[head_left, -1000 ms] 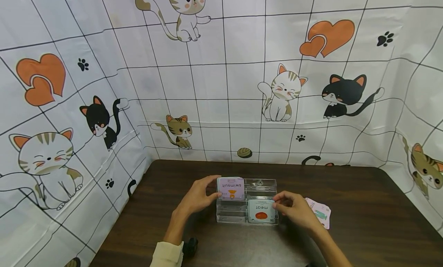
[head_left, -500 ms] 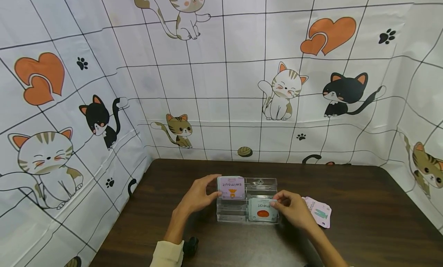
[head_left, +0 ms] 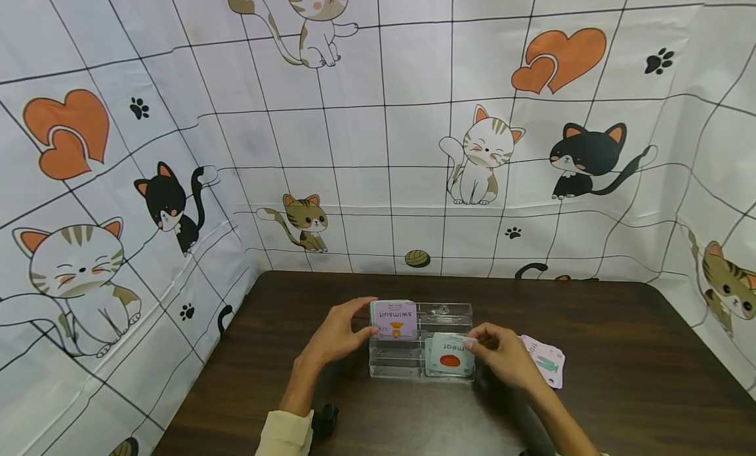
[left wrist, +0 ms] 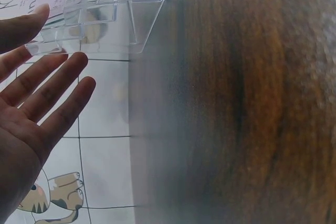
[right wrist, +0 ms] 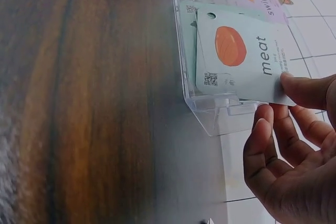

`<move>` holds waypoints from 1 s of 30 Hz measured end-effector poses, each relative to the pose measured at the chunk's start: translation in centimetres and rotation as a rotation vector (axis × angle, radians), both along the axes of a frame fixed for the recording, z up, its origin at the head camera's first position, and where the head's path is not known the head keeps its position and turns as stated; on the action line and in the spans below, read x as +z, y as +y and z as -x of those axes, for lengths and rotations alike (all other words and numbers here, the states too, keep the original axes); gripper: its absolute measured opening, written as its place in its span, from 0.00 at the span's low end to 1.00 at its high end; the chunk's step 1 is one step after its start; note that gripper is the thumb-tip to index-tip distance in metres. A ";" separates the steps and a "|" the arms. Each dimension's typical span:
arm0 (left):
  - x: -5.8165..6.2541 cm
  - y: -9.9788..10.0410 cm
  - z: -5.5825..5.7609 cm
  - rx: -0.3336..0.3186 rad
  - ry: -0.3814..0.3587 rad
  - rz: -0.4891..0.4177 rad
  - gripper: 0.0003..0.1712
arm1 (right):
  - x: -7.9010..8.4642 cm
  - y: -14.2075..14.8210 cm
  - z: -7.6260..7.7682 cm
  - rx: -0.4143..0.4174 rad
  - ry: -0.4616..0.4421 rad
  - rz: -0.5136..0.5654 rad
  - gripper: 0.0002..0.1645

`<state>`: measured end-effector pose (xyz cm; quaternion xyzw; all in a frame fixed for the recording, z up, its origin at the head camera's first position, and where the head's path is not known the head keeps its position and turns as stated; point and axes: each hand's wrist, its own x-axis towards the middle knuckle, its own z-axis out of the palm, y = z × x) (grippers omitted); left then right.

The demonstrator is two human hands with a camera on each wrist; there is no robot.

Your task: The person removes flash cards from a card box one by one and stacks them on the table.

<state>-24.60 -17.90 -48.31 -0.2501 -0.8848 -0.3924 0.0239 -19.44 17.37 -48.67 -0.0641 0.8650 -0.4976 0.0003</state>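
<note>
A clear acrylic card holder (head_left: pixel 397 371) with stepped tiers stands on the table. Purple "swimsuit" cards (head_left: pixel 394 319) fill its upper left slot. My left hand (head_left: pixel 338 334) grips the holder's left side, thumb at the front by the swimsuit card, index finger at the holder's corner; the other fingers (left wrist: pixel 52 85) extend straight. In the lower right slot sits a pale green "meat" card (right wrist: pixel 241 56), its right edge pinched between thumb and fingers of my right hand (head_left: pixel 502 354). It leans slightly askew, with another green card (right wrist: pixel 189 40) showing behind it.
A loose pile of pink cards (head_left: pixel 546 361), the top one showing green trousers, lies on the dark wooden table (head_left: pixel 626 377) beside my right hand. A white cat-print cloth (head_left: pixel 354 147) hangs behind the table and along both sides.
The meat card has shifted slightly right and tilted in my right hand, uncovering the left edge of the green card behind it. My left hand has stayed in place.
</note>
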 end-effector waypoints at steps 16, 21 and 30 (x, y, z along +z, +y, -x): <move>-0.1 0.1 0.0 0.018 0.007 0.021 0.35 | 0.5 0.8 0.4 -0.008 -0.012 0.114 0.09; -0.1 0.1 0.0 -0.001 0.000 0.005 0.35 | 0.5 1.1 0.3 0.001 -0.034 0.136 0.11; 0.0 0.1 0.0 -0.008 -0.005 -0.001 0.35 | 0.6 2.0 0.0 0.009 -0.073 0.149 0.14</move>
